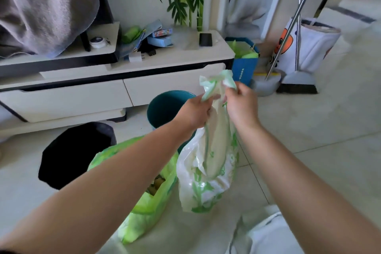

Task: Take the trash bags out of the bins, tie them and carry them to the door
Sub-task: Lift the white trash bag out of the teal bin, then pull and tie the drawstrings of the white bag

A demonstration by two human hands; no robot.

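Note:
A white trash bag with green print hangs in the air over the tiled floor. My left hand and my right hand each pinch one of its top flaps, which stick up between them. Behind the bag stands a teal bin, partly hidden by my left wrist. A black bin sits to the left. An open light-green trash bag with rubbish inside rests on the floor under my left forearm.
A low white TV cabinet runs along the wall with a phone and boxes on top. To its right stand a blue bin with a green liner, a broom and dustpan, and a white printed bag.

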